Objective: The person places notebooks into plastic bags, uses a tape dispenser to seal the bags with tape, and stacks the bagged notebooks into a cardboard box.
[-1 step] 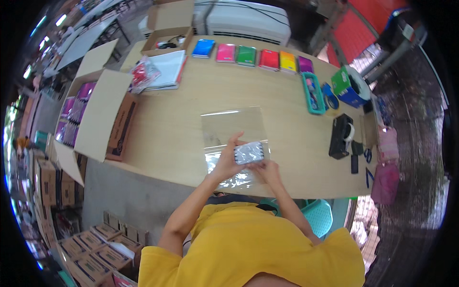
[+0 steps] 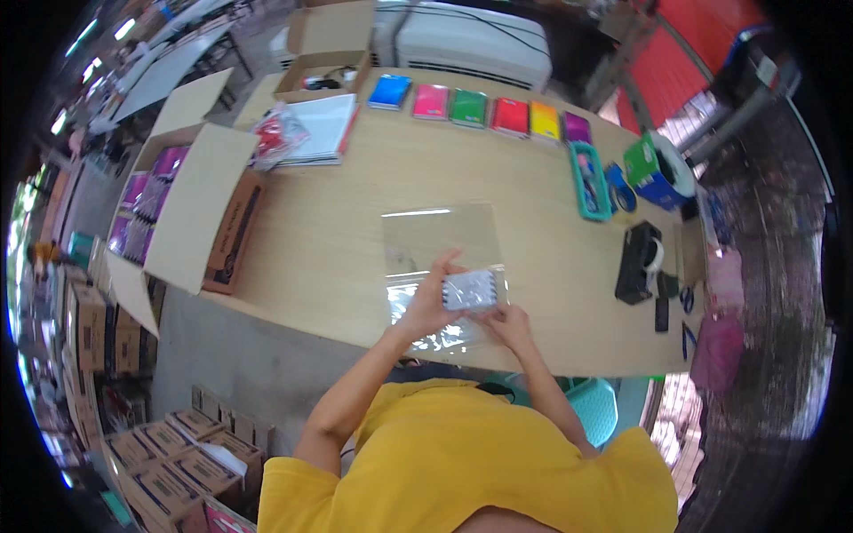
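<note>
A small spiral-bound notebook (image 2: 469, 290) in shiny clear plastic wrap lies across my left hand (image 2: 430, 302), its pale face up. The fingers of that hand close around its left end, the thumb side toward the far edge. My right hand (image 2: 508, 325) is closed just below the notebook's near right corner, fingertips pinched together; whatever they hold is too small to make out. Beneath both hands, a large clear plastic sheet or bag (image 2: 437, 233) lies flat on the table (image 2: 311, 231), glinting near its lower part.
Small notebooks in several colours, including a green one (image 2: 468, 107), line the far edge. An open carton (image 2: 200, 209) of purple notebooks stands left. At right are a teal basket (image 2: 590, 182), a tape dispenser (image 2: 639, 264) and scissors (image 2: 687, 299).
The whole view has shifted slightly, so the table appears a little further right and lower. My right hand has drawn slightly away from the notebook's near edge. The left hand keeps its hold.
</note>
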Motion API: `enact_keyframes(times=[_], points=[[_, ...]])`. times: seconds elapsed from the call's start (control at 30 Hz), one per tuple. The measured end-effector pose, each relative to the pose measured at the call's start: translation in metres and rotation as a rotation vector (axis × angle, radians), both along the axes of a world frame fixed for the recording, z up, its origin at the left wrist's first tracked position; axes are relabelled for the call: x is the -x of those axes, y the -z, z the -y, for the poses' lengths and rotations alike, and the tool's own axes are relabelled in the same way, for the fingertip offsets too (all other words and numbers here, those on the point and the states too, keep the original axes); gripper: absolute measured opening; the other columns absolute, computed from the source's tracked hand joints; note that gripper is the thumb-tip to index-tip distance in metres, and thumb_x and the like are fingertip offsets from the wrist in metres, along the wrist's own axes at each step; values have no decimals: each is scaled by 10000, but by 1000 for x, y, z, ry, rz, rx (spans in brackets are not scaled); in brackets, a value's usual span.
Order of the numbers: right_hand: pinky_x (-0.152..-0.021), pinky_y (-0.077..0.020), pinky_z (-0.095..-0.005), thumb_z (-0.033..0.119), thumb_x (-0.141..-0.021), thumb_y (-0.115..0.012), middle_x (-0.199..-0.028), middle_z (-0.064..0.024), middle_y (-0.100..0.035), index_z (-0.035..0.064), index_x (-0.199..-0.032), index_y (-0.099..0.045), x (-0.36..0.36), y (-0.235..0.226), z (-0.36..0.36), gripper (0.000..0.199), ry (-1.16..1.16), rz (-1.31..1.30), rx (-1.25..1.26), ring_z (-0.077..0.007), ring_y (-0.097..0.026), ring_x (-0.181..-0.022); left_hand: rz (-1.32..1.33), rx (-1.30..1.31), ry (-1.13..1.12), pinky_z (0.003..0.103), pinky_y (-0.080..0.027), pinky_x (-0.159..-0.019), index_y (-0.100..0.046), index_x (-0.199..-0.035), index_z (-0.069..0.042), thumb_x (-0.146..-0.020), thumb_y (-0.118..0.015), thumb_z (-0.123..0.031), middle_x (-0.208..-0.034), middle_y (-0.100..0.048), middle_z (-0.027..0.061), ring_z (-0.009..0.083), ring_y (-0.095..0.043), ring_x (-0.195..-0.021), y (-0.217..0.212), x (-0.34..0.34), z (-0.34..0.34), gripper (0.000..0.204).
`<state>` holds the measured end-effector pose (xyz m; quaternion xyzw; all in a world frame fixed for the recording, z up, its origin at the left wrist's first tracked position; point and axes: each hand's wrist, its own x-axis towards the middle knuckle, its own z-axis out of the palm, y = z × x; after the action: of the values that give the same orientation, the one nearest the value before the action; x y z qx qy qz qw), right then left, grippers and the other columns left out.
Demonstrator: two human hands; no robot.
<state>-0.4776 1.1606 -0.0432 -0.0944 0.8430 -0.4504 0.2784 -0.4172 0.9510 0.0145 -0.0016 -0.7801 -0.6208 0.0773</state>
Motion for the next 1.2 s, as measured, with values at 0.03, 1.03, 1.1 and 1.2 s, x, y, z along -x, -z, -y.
enact_keyframes(times=[0.03, 1.03, 1.1, 1.2], points=[[-594, -524, -386, 473, -891, -659, -833, -113, -691, 25, -1039, -677, 4, 3, -14, 472, 37, 325, 242, -236, -641, -643, -27, 34, 13, 377, -467, -982, -304, -1464, -121, -642, -860, -16, -1235, -580, 128, 278, -579, -1129, -7, -7, 3, 998], [-1035, -457, -450, 313, -778, -748, -1498, -159, -389, 68, -1437, -392, 17, -211, 794, 788, -1524, -1414, 192, -395, -453, -1317, -36, 183, -868, 444, -438, -1007, -430, -1417, -66, -745, -785, -135, -1367, -451, 211, 381, -501, -1200, -70, -336, 316, 763], [-1015, -474, -445, 226, -783, -717, -1458, -165, -433, 70, -1421, -405, 2, -200, 800, 727, -1361, -1582, 199, -393, -474, -1298, 16, 236, -871, 437, -447, -998, -462, -1398, -64, -748, -787, -166, -1335, -496, 199, 368, -532, -1162, -62, -345, 323, 733], [-972, -508, -419, 131, -773, -681, -1421, -161, -476, 87, -1415, -421, -7, -203, 803, 694, -1207, -1671, 179, -362, -520, -1256, 127, 284, -575, 423, -451, -991, -486, -1388, -79, -771, -777, -221, -1297, -550, 172, 345, -551, -1144, -63, -333, 332, 697]])
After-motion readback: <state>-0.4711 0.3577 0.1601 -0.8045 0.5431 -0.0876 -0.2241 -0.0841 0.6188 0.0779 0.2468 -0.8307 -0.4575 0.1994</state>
